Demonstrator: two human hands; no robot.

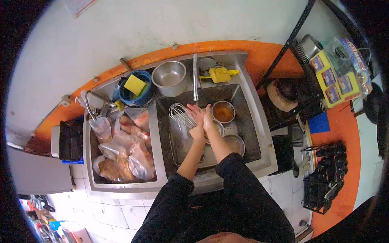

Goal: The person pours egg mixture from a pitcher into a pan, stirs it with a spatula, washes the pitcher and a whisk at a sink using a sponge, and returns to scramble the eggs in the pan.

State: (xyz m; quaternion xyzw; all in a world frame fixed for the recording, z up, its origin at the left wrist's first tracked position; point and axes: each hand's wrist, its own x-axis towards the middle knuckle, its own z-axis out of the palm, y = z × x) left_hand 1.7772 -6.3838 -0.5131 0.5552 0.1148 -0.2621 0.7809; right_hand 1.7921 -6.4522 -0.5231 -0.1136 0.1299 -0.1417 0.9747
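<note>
Both hands are over the right sink basin, beneath the spout of the faucet (195,79). My right hand (204,116) is open, palm turned up and fingers spread under the spout. My left hand (197,132) is closed right beside it, touching or nearly touching its lower edge. A wire whisk (182,115) points up and left from my left hand, its handle hidden in the fingers. To the right of the hands, a round metal bowl (223,111) holds orange-brown liquid. Another round pan (234,145) lies below it, and further metalware is partly covered by my arms.
Plastic bags of raw meat (131,152) fill the left basin (91,172). Along the back ledge stand a blue tub (148,90) with a yellow sponge (135,84), a steel pot (169,77) and a yellow cloth (219,75). A dark rack (279,52) stands at right.
</note>
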